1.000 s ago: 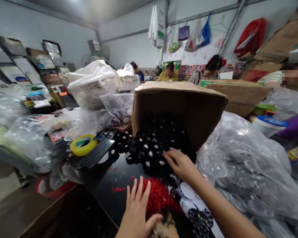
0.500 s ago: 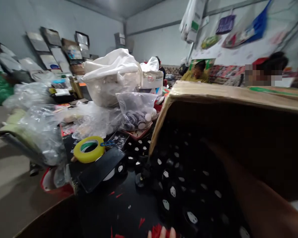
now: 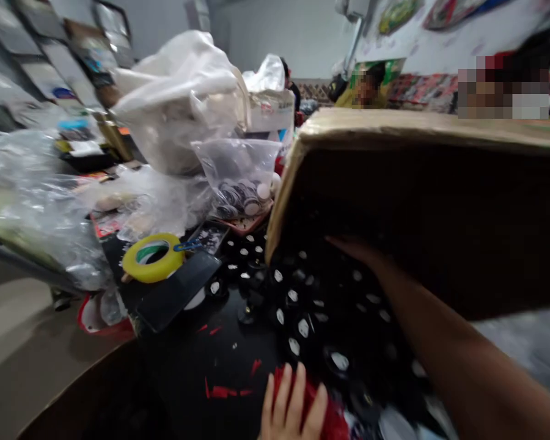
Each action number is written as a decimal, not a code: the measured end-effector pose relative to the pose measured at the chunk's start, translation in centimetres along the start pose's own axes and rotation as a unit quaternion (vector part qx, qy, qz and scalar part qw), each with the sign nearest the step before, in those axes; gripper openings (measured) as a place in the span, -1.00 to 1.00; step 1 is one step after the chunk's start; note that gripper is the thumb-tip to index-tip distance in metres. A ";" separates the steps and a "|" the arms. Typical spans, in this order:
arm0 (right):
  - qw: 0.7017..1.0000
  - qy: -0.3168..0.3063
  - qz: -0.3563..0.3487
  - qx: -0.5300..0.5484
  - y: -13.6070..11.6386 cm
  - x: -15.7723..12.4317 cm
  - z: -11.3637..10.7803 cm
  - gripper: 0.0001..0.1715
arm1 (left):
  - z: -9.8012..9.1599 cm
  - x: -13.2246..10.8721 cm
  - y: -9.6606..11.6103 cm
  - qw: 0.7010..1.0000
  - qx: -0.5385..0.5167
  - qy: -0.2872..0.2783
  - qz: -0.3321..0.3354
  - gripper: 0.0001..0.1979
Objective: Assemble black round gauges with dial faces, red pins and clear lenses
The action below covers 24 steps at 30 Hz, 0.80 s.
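Observation:
My left hand [image 3: 292, 406] lies at the bottom middle, its fingers stretched and a little apart over a heap of small red pieces [image 3: 332, 418]. Several loose red strips [image 3: 222, 391] lie to its left on the black tabletop [image 3: 197, 360]. From the right, my right forearm reaches under the raised cardboard flap; the right hand [image 3: 357, 252] is in deep shadow there and its fingers cannot be made out. Between the hands are spread many round black parts [image 3: 304, 328] with pale metal plates on top.
A cardboard box [image 3: 282, 201] overhangs the right side. To the left lie a yellow tape roll [image 3: 142, 269], a dark phone-like slab [image 3: 178, 290] and a clear bag of round parts [image 3: 238, 177]. A large white sack [image 3: 178, 104] stands behind. Two people sit beyond the box.
My view has tilted down and shifted. More of my left hand shows over the red heap, and the right arm appears further left and more fully in view.

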State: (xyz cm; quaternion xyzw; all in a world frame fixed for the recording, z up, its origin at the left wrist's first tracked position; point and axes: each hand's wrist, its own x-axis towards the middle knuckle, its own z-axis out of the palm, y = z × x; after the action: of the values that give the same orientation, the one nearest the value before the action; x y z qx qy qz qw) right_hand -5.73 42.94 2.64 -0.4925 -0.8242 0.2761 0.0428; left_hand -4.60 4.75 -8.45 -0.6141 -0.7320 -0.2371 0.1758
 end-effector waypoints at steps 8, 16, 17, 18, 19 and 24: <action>0.997 -0.042 -0.066 -0.001 -3.2 -7.1 1.2 -0.61 | -4.7 1.4 0.9 0.972 -0.121 -0.186 -0.074 0.15; 0.990 0.056 -0.120 0.054 -6.3 -18.0 -0.6 -0.60 | -4.3 1.7 0.8 0.979 -0.153 -0.120 -0.069 -0.15; 0.987 0.059 -0.136 0.062 -5.8 -19.9 -0.9 -0.63 | -4.1 1.7 0.6 0.978 -0.163 -0.113 -0.066 -0.23; 0.984 0.057 -0.152 0.070 -5.0 -22.0 -1.2 -0.67 | -3.9 1.7 0.3 0.977 -0.176 -0.103 -0.064 -0.31; 0.982 0.046 -0.166 0.075 -3.7 -24.2 -1.4 -0.70 | -3.8 1.7 0.0 0.976 -0.189 -0.089 -0.059 -0.41; 0.993 0.048 -0.085 0.067 7.9 -32.5 -3.3 -0.67 | -4.9 1.5 -0.6 0.971 -0.238 0.013 0.007 -0.62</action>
State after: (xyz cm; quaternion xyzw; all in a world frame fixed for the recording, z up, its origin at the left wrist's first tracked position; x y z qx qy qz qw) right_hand 18.24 20.00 8.03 -0.4296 -0.8396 0.3020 0.1387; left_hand -5.62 3.18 -3.63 -0.6402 -0.6478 -0.4114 0.0354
